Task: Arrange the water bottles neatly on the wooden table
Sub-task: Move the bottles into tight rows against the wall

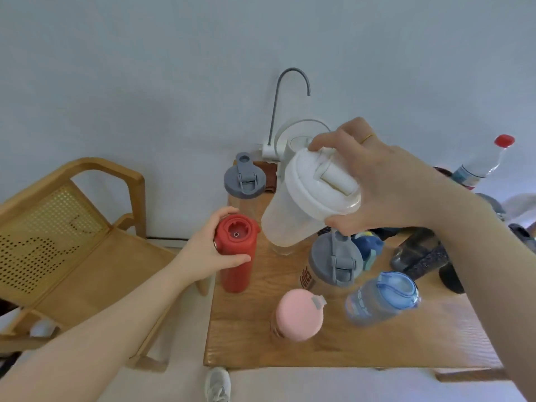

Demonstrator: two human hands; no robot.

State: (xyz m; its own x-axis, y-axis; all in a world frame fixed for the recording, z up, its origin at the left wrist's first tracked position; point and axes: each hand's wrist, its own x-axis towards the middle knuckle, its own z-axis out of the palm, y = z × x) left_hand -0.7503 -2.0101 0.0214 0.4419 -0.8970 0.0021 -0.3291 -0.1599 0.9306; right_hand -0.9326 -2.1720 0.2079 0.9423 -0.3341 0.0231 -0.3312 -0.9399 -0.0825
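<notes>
My left hand (207, 250) grips a red bottle (236, 256) that stands upright near the left edge of the wooden table (255, 338). My right hand (385, 187) holds a clear bottle with a white lid (307, 204) by its lid, tilted and raised above the table. Upright on the table stand a grey-lidded bottle (245, 179) at the back, a second grey-lidded bottle (333, 264) in the middle, a pink-lidded bottle (298, 314) and a blue bottle (381, 297) near the front.
A white water dispenser with a curved grey spout (290, 111) stands at the table's back against the wall. Dark bottles (420, 253) crowd the right side, with a clear red-capped plastic bottle (481, 163) behind. A wooden chair (72, 236) stands left of the table.
</notes>
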